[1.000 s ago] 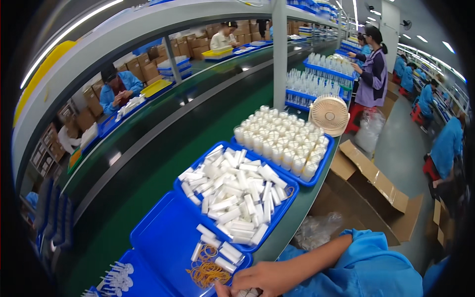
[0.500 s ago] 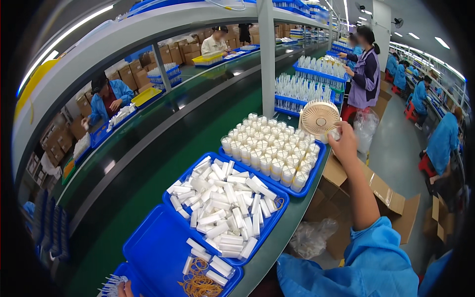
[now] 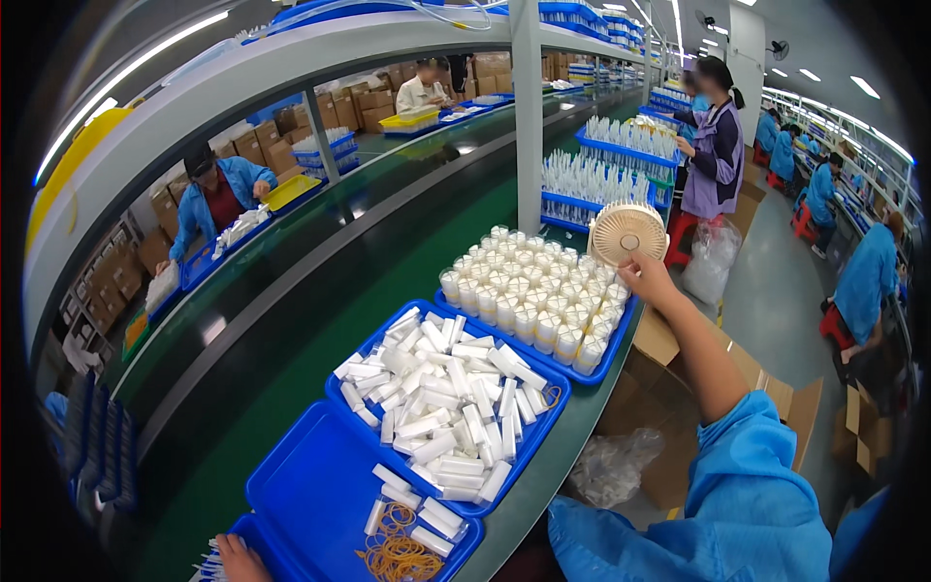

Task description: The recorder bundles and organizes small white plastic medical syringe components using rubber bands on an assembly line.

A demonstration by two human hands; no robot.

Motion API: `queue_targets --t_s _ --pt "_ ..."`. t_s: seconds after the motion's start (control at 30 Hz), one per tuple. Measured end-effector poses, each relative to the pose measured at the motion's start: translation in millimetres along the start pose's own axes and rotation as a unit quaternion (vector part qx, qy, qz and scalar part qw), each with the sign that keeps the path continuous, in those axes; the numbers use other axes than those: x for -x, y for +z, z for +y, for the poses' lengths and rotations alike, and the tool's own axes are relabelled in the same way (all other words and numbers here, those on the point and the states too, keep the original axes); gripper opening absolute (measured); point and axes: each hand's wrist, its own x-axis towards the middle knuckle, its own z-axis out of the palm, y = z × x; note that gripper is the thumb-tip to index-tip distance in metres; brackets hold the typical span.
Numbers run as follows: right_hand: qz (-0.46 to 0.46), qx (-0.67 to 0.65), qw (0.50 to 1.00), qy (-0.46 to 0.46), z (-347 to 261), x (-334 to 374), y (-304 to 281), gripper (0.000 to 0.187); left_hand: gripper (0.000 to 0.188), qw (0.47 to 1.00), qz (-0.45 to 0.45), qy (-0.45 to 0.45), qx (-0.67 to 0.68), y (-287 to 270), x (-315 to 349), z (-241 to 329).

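Observation:
My right hand (image 3: 648,278) reaches to the lower front of a small round beige fan (image 3: 628,231), its fingers bent together against it. Whatever may be between those fingertips is hidden. The fan stands at the far right corner of a blue tray packed with upright clear cups of white pieces (image 3: 543,291). At the lower left edge, my left hand (image 3: 240,561) lies over a blue tray's rim with fingers stretched out, beside thin pale-tipped pieces (image 3: 209,561). Part of this hand is cut off by the picture's edge.
Between my hands, one blue tray holds a heap of white wrapped sticks (image 3: 446,393); another blue tray (image 3: 315,475) holds rubber bands (image 3: 400,551) and several sticks. Open cardboard boxes (image 3: 737,359) stand below right. A grey post (image 3: 527,116) rises behind. Co-workers sit across the green belt (image 3: 242,388).
My right hand has moved left and slightly down, from the fan's right side to its lower front. My left hand has come further into view over the tray's rim.

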Motion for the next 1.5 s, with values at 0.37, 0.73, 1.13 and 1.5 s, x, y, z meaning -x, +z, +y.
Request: queue_targets --t_s 0.37,0.73,1.13,1.5 --pt "-0.076 -0.127 0.977 0.153 2 3 -4 0.021 0.022 0.972 0.058 0.002 0.226 -106 40 44" --pt "-0.123 0.173 0.952 0.219 26 21 9 0.04 0.021 0.972 -0.088 -0.123 0.178 -96 93 40" --pt "-0.23 0.13 0.906 0.332 7 3 14 0.036 0.029 0.984 -0.069 -0.123 0.107 -109 83 42" --pt "-0.257 0.244 0.902 0.245 -20 9 17 0.027 0.028 0.986 -0.022 -0.068 0.154 -105 92 46"
